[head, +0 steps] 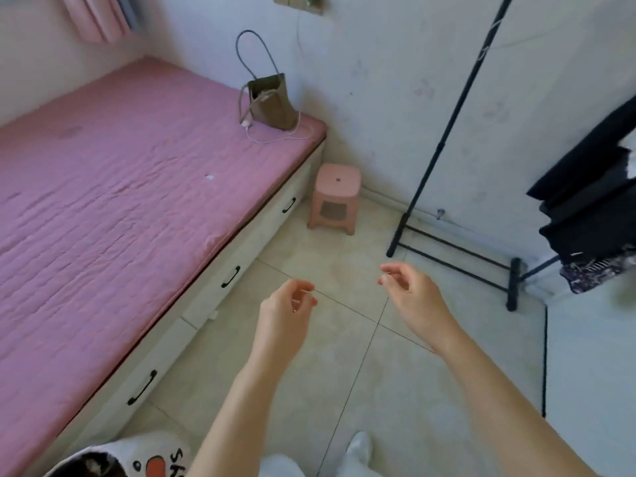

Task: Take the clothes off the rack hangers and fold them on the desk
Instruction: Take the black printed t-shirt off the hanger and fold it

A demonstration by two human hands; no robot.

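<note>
Both arms were extended over the tiled floor. Left hand hung with fingers loosely curled, holding nothing. Right hand likewise: fingers relaxed and bent, empty, well apart from the left. Beyond the hands, the black rack stood against the wall, its base on the floor. Dark clothes hung at the far right edge, clear of both hands. A pink stool stood between rack and bed; a brown bag sat at the bed's far corner.
</note>
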